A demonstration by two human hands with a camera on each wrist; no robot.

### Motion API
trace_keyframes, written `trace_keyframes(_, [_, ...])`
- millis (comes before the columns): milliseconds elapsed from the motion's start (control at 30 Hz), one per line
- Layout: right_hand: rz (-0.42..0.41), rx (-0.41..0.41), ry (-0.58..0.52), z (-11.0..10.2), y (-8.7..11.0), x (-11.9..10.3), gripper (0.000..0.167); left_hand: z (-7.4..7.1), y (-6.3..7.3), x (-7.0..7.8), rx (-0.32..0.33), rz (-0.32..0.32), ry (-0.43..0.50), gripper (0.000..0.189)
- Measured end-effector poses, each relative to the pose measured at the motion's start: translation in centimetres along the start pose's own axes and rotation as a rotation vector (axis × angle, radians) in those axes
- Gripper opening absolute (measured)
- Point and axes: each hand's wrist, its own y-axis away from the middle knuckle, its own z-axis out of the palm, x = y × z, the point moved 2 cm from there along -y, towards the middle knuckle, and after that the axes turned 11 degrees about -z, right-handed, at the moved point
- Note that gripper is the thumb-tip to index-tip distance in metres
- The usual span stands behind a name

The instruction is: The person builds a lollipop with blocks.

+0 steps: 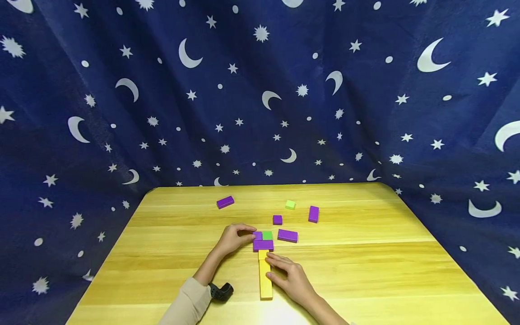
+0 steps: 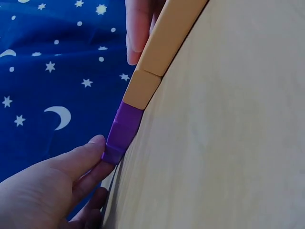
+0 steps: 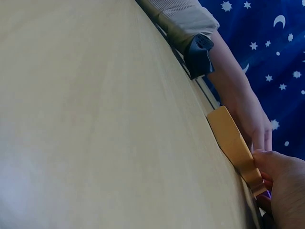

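Note:
In the head view my left hand [image 1: 233, 239] pinches a small purple block [image 1: 257, 235] with thumb and index finger at its left end. A green block [image 1: 266, 235] sits against that block's right side. Just in front of both lies a purple rectangular block [image 1: 263, 245]. A short yellow block [image 1: 263, 255] and a long yellow block [image 1: 266, 282] continue the line toward me. My right hand [image 1: 290, 277] rests along the right side of the yellow blocks, fingers extended, index fingertip at the short one and thumb at the long one.
Farther back on the wooden table [image 1: 183, 253] lie a purple block [image 1: 225, 202], a light green block [image 1: 290, 204], another purple block [image 1: 313, 214] and a small purple cube [image 1: 277, 220]. A purple rectangular block [image 1: 287, 235] lies right of the green one. A starry curtain [image 1: 243, 90] hangs behind.

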Motion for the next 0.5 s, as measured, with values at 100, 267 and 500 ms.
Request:
trace_keyframes(100, [0.007,0.001,-0.006,-0.1,0.0,0.0,0.036,0.1,0.0,0.0,-0.004,0.004,-0.002,0.019])
trace_keyframes(267, [0.016,0.0,-0.015,-0.1,0.0,0.0,0.037,0.2,0.0,0.0,-0.005,-0.011,0.002,0.02])
trace_keyframes(500, [0.019,-0.005,-0.012,0.0,0.0,0.1,0.037,-1.0,-0.5,0.0,0.111,-0.005,0.103,0.025])
